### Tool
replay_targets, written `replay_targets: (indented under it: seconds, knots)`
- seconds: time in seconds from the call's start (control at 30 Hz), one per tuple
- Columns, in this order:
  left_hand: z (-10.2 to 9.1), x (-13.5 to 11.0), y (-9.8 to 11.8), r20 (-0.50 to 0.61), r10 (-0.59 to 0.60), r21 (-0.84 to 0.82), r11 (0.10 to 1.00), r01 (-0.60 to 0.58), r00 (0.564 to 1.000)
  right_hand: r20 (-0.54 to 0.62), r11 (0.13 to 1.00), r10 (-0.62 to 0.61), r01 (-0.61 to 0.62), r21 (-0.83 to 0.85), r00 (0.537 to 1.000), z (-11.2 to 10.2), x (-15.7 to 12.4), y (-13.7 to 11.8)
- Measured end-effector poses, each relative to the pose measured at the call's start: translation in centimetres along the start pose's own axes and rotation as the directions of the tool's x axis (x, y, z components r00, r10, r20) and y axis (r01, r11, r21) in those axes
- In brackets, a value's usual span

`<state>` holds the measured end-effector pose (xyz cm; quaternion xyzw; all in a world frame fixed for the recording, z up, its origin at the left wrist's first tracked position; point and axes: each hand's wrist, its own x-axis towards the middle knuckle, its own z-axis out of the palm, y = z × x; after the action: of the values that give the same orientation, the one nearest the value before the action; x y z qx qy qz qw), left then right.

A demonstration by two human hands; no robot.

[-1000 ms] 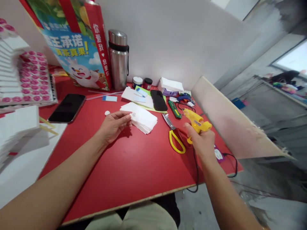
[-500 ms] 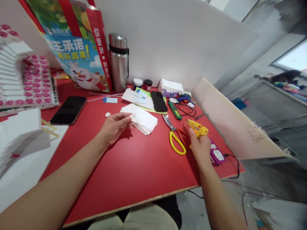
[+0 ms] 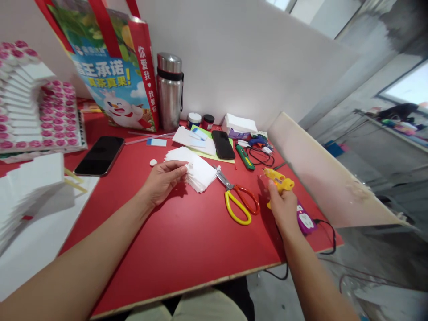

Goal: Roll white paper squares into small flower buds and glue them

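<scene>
My left hand (image 3: 167,178) is closed in a pinch on a small white piece (image 3: 190,166), whose exact shape is hard to make out. Just beyond the fingertips lies a stack of white paper (image 3: 200,177). My right hand (image 3: 283,209) grips a yellow glue gun (image 3: 278,176) near the table's right side, nozzle toward the upper left. Between the hands rest scissors (image 3: 238,201) with one yellow and one red handle, blades beside the paper stack. A small round white piece (image 3: 153,162) sits left of the paper.
A phone (image 3: 99,156), a printed bag (image 3: 113,84) and a steel flask (image 3: 170,96) stand or lie at the back left. A dark phone (image 3: 223,145) and a green cutter (image 3: 245,157) lie at the back. At left is a white stepped model (image 3: 36,111). A board (image 3: 321,178) borders the right edge.
The scissors have shifted left and turned, now away from my right hand. That hand has drawn slightly right with the glue gun. My left hand keeps its pinch.
</scene>
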<state>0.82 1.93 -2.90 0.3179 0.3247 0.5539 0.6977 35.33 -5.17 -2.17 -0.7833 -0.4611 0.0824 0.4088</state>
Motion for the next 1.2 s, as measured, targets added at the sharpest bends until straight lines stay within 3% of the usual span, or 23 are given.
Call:
replay_targets:
  seconds: [0.2, 0.33, 0.43, 0.53, 0.6, 0.67, 0.7, 0.8, 0.9, 1.0, 1.2]
  knots:
    - [0.1, -0.3, 0.1, 0.056, -0.001, -0.002, 1.0, 0.001, 0.998, 0.146, 0.961, -0.114, 0.146, -0.235, 0.983, -0.7, 0.0, 0.1]
    - [0.3, -0.5, 0.2, 0.079, 0.006, -0.008, 1.0, -0.005, 0.997, 0.205, 0.892, -0.163, 0.233, -0.387, 0.965, -3.3, -1.8, -0.4]
    - [0.6, -0.5, 0.2, 0.088, 0.009, -0.02, 1.0, -0.007, 0.996, 0.218, 0.827, -0.343, 0.404, -0.39, 0.914, -6.1, -4.8, -2.6]
    - [0.7, -0.5, 0.1, 0.1, 0.018, -0.022, 1.0, -0.016, 0.995, 0.163, 0.81, -0.525, 0.549, -0.204, 0.835, -7.1, -7.8, -7.3]
    - [0.7, -0.6, 0.1, 0.107, 0.022, -0.025, 1.0, -0.02, 0.994, 0.22, 0.786, -0.605, 0.618, 0.013, 0.765, -5.8, -8.6, -11.1]
    - [0.7, -0.6, 0.0, 0.11, 0.024, -0.03, 0.999, -0.021, 0.994, 0.259, 0.749, -0.662, 0.637, 0.183, 0.703, -2.8, -8.1, -14.2]
    - [0.6, -0.6, 0.1, 0.112, 0.026, -0.03, 0.999, -0.023, 0.993, 0.266, 0.743, -0.669, 0.619, 0.253, 0.694, -0.9, -7.5, -15.3]
    - [0.6, -0.6, 0.1, 0.115, 0.038, -0.02, 0.999, -0.036, 0.993, 0.332, 0.796, -0.564, 0.39, 0.463, 0.756, 4.9, -5.7, -16.4]
    - [0.5, -0.5, 0.0, 0.103, 0.048, -0.015, 0.999, -0.047, 0.993, 0.352, 0.787, -0.464, 0.196, 0.585, 0.813, 8.6, -5.1, -15.3]
    - [0.4, -0.4, 0.0, 0.107, 0.059, -0.017, 0.998, -0.057, 0.993, 0.356, 0.753, -0.473, 0.161, 0.638, 0.806, 9.3, -5.8, -14.1]
    - [0.2, -0.5, 0.0, 0.121, 0.068, 0.008, 0.998, -0.069, 0.99, 0.351, 0.729, -0.511, 0.18, 0.661, 0.785, 8.5, -6.3, -13.9]
